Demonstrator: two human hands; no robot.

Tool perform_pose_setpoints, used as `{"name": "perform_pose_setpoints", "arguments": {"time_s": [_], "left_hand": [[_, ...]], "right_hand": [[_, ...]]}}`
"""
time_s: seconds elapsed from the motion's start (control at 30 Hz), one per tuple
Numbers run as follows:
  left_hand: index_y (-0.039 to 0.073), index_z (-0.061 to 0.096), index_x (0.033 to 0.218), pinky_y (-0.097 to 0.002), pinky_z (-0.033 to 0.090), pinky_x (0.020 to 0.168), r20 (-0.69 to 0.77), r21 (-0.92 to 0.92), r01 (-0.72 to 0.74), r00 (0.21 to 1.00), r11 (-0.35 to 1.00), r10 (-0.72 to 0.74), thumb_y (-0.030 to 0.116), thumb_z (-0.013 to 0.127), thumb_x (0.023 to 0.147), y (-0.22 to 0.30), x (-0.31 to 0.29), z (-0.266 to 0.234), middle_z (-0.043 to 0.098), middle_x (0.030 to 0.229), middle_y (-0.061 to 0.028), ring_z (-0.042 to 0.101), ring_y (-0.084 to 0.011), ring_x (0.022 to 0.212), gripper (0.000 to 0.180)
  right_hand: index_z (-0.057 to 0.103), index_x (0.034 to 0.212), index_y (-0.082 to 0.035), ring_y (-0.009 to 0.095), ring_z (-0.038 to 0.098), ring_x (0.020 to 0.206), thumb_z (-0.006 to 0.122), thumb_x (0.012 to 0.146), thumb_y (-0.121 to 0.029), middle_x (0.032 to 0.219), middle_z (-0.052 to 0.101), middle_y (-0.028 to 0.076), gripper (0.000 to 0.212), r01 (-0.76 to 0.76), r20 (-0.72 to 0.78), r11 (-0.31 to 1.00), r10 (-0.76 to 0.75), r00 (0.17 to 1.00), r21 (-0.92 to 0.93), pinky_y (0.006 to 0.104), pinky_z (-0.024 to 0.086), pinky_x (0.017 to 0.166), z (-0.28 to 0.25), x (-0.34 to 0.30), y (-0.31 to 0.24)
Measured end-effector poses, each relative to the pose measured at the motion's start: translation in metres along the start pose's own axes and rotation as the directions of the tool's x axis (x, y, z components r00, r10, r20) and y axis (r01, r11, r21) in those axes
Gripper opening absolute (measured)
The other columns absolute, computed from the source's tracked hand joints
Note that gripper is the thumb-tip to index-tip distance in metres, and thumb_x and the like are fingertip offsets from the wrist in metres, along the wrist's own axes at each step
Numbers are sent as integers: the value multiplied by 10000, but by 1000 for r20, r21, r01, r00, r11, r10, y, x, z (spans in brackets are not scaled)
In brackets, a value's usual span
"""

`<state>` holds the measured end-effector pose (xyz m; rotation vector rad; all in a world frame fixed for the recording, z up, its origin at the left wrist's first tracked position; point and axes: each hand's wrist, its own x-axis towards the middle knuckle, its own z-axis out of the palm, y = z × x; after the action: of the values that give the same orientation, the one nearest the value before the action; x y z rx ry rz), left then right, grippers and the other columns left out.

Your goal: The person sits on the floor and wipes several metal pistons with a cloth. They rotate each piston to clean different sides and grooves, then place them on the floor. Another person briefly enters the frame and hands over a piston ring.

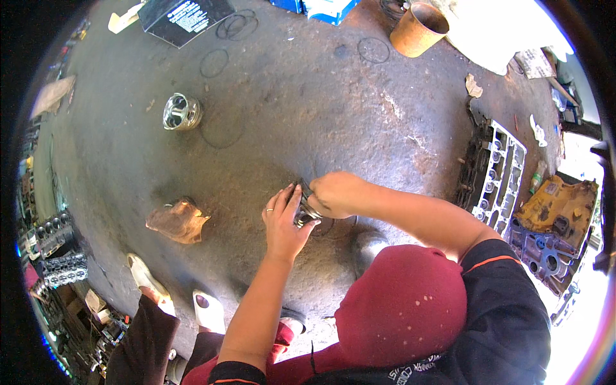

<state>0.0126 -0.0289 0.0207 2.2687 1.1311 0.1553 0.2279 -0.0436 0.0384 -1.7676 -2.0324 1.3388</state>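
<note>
A shiny metal piston (307, 217) is between my two hands, low over the floor; much of it is covered by fingers. My left hand (282, 215), with a ring on one finger, grips it from the left side, thumb at its near edge. Against its right side my right hand (337, 194) is closed, fingertips curled down at the piston; whatever they pinch is hidden. Thin dark loops show on the floor just right of the piston. A second piston (181, 112) sits farther off to the left, its hollow side partly showing.
Thin rings (373, 50) lie scattered on the stained floor. Brown crumpled paper (179, 221) rests at left, close to another person's white shoes (208, 311). At the back are a dark box (183, 19) and a rusty can (418, 29); a metal engine part (500, 167) lies right.
</note>
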Motion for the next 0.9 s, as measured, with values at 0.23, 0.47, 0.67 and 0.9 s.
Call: {"name": "perform_pose_setpoints", "arguments": {"time_s": [0.23,0.47,0.67,0.9], "left_hand": [[75,535,1488,-508,366,1142,-26,-51,45,999,998,-46,277,964,617,0,-2,3,571,1499,-117,485,-362,1388,992],[115,520,1521,-513,363,1134,54,16,53,997,998,-54,265,954,619,6,3,-5,545,1506,-105,478,-363,1380,1012],[158,516,1542,-526,395,1092,119,11,19,993,1000,-20,235,950,639,4,11,-15,532,1491,-110,483,-373,1352,1005],[109,531,1517,-520,384,1107,167,27,11,986,1000,-16,227,944,642,9,16,-22,540,1484,-122,493,-372,1341,974]], "right_hand": [[654,921,34,513,657,838,545,990,-259,876,678,296,320,73,-171,885,8,985,459,557,527,754,29,-1,21],[663,1066,21,439,695,877,545,1027,-271,930,691,277,317,96,-206,802,35,978,590,499,538,777,46,-2,35],[665,1091,24,428,693,912,535,1036,-291,965,689,285,346,114,-228,769,42,973,629,487,532,793,55,2,38],[647,988,32,476,669,875,533,1031,-307,913,674,294,360,103,-173,818,-4,985,566,516,523,763,38,-1,34]]}}
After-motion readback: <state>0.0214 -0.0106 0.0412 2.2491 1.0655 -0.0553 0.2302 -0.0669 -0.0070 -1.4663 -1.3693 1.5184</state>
